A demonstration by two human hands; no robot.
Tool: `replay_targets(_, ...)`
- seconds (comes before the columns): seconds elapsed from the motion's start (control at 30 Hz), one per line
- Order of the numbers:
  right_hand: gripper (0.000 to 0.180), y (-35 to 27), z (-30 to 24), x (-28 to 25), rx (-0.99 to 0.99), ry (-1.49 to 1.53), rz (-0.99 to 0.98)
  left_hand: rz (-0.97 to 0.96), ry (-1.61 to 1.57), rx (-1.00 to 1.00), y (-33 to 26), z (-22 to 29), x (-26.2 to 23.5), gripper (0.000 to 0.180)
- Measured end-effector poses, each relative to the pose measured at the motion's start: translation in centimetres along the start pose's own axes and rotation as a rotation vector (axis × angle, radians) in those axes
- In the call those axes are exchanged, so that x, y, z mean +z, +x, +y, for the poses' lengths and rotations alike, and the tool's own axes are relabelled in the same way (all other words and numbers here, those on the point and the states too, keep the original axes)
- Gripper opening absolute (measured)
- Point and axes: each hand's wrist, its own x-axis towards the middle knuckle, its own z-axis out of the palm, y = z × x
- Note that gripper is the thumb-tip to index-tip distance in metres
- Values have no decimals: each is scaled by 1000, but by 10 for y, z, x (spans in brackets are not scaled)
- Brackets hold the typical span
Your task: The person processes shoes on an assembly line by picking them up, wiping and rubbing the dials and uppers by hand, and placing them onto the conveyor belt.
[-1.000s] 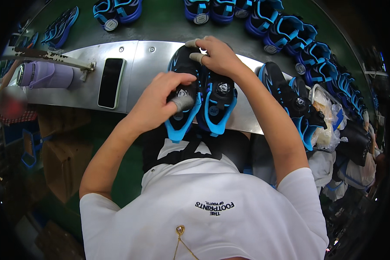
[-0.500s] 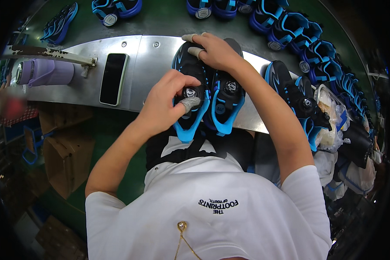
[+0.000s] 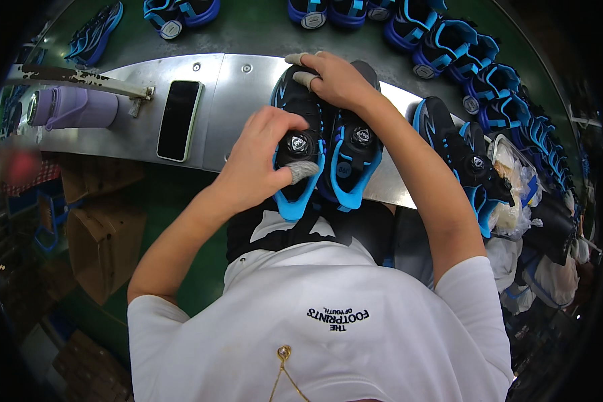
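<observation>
Two black-and-blue sneakers lie side by side in front of me, toes pointing away: the left sneaker point(image 3: 300, 100) and the right sneaker point(image 3: 345, 171). Each has a round black dial on its tongue. My left hand point(image 3: 258, 157) is at the left sneaker, its thumb and index finger apart on either side of the dial point(image 3: 297, 143). A grey cover wraps that thumb, which rests just below the dial. Across the toe end reaches my right hand point(image 3: 338, 80), its fingers curled over the left sneaker's toe. Pale covers sit on two of its fingers.
A black-screened phone point(image 3: 179, 120) and a lilac bottle point(image 3: 84, 107) lie on the metal ledge point(image 3: 231, 84). More sneakers point(image 3: 449, 130) rest at the right, near plastic bags point(image 3: 516, 187). Several others point(image 3: 492, 84) line the green surface beyond. Below left stands a cardboard box point(image 3: 104, 248).
The left thumb and index finger have spread wider, and the left sneaker's dial shows more plainly between them. My right hand keeps its place on the toe.
</observation>
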Motion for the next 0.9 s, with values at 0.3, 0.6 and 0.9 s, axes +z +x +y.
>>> replay_targets(0.3, 38, 3, 4, 2, 19, 33, -22, -138, -135, -123, 1, -11, -13, 42)
replay_targets(0.6, 37, 1, 3, 3, 20, 29, 7, 177, 35, -112, -8, -18, 15, 32)
replay_targets(0.9, 37, 4, 3, 3, -12, 27, -11, -98, -30, 44, 2, -27, 1, 25)
